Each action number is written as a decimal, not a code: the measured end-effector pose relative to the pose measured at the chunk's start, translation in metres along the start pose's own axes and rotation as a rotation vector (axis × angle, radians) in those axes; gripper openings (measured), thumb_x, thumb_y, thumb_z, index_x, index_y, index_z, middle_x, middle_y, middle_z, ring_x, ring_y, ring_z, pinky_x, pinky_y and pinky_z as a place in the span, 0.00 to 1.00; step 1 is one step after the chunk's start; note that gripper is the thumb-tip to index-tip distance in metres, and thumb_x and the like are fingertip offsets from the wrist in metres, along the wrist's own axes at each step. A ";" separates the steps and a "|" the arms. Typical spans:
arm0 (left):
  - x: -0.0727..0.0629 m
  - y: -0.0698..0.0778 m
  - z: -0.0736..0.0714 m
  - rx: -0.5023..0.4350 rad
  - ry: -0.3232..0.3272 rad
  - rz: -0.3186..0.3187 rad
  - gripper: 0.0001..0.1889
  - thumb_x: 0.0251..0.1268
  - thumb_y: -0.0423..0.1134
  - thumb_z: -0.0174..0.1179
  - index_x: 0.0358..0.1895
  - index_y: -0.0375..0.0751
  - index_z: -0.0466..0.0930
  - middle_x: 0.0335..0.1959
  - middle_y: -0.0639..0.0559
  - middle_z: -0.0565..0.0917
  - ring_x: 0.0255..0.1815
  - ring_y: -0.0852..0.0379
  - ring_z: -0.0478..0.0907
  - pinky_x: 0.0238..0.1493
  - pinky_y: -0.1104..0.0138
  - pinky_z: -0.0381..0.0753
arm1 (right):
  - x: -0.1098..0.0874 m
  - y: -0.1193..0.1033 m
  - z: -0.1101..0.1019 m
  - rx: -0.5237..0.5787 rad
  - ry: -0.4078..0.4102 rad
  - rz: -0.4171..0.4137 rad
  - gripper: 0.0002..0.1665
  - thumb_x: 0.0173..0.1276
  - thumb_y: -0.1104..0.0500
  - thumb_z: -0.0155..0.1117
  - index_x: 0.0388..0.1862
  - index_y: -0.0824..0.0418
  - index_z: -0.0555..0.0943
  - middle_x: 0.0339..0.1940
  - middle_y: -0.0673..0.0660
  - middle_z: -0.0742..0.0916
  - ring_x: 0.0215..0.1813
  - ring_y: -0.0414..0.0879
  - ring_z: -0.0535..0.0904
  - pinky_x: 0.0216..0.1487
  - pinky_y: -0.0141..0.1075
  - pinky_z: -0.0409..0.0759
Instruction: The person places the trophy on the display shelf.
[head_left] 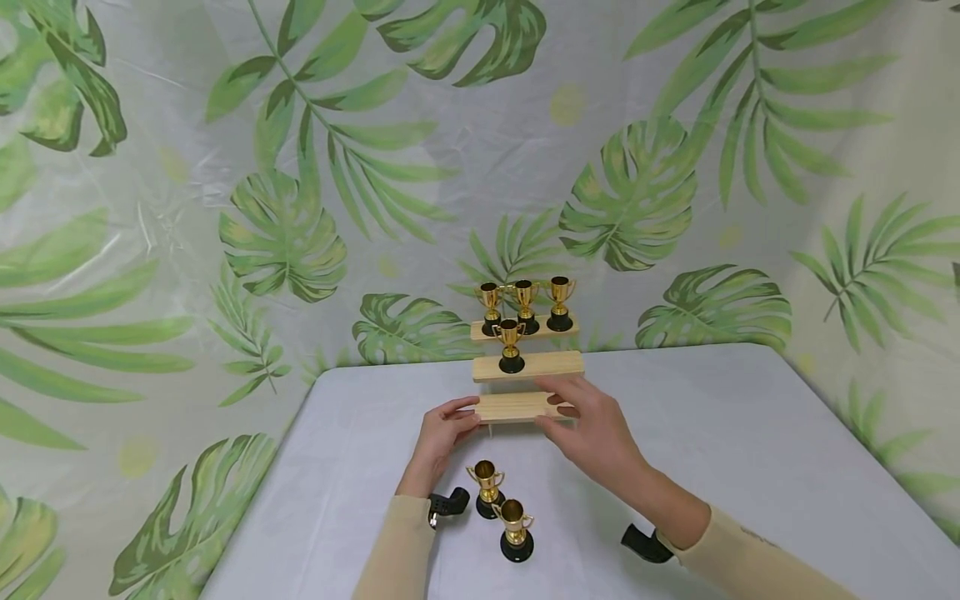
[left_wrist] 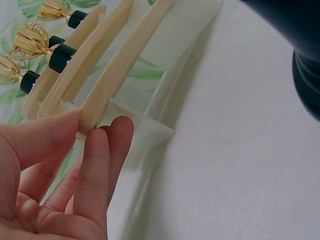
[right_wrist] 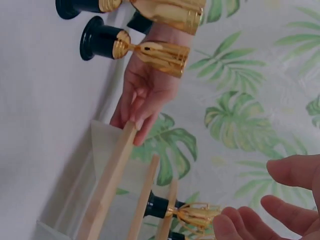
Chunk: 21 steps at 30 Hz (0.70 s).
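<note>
A three-tier wooden display stand (head_left: 495, 367) with translucent side panels (left_wrist: 142, 122) stands at the table's middle. My left hand (head_left: 438, 435) pinches the left end of its lowest board (head_left: 513, 407) between thumb and fingers. My right hand (head_left: 600, 429) hovers by that board's right end, fingers loosely bent and holding nothing; in the right wrist view its fingers (right_wrist: 250, 225) are apart from the wood. Three small gold trophy cups with black bases stand on the top board (head_left: 540, 327). One trophy cup (head_left: 511, 345) stands on the left part of the middle board (head_left: 558, 364).
Two more trophy cups stand upright on the white-covered table (head_left: 360, 467) in front of the stand: one (head_left: 487, 487) beside my left wrist, the other (head_left: 515, 531) nearer me. Behind the table hangs a leaf-patterned cloth (head_left: 495, 150). Each wrist wears a black camera (head_left: 450, 502).
</note>
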<state>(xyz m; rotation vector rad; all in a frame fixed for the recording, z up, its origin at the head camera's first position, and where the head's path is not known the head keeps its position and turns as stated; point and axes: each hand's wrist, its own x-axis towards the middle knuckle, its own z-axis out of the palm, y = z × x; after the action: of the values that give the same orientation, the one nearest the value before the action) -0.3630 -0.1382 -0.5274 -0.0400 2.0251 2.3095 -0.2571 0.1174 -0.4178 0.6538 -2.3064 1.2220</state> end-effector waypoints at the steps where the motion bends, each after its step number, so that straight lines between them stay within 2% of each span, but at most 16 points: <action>1: 0.000 0.000 0.000 0.001 0.001 -0.001 0.19 0.63 0.27 0.67 0.58 0.37 0.84 0.44 0.41 0.87 0.45 0.50 0.86 0.53 0.59 0.84 | -0.002 -0.001 0.000 0.004 -0.003 0.000 0.29 0.61 0.63 0.77 0.62 0.50 0.82 0.53 0.46 0.83 0.50 0.46 0.82 0.50 0.39 0.86; 6: -0.001 0.000 0.000 -0.005 0.003 -0.005 0.18 0.63 0.26 0.67 0.57 0.37 0.84 0.44 0.41 0.87 0.45 0.50 0.86 0.55 0.58 0.83 | -0.013 -0.004 0.003 0.012 -0.024 0.001 0.29 0.60 0.63 0.78 0.61 0.49 0.82 0.53 0.45 0.83 0.50 0.44 0.82 0.51 0.39 0.85; 12: 0.000 -0.001 0.000 -0.006 -0.002 -0.009 0.19 0.63 0.27 0.67 0.58 0.37 0.84 0.43 0.42 0.87 0.45 0.50 0.87 0.54 0.59 0.84 | -0.025 -0.006 0.009 -0.001 -0.040 0.016 0.31 0.59 0.62 0.79 0.61 0.46 0.82 0.54 0.44 0.83 0.50 0.38 0.81 0.51 0.34 0.85; 21: 0.001 -0.001 -0.001 -0.012 -0.001 -0.013 0.19 0.63 0.27 0.67 0.57 0.37 0.84 0.43 0.43 0.87 0.45 0.53 0.86 0.52 0.62 0.85 | -0.040 -0.009 0.016 0.027 -0.080 0.057 0.30 0.60 0.59 0.79 0.60 0.41 0.82 0.52 0.38 0.82 0.50 0.39 0.82 0.50 0.31 0.84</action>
<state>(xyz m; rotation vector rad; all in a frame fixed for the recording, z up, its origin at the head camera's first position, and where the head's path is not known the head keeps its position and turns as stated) -0.3635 -0.1388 -0.5283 -0.0520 2.0050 2.3136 -0.2226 0.1076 -0.4439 0.6623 -2.3928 1.2764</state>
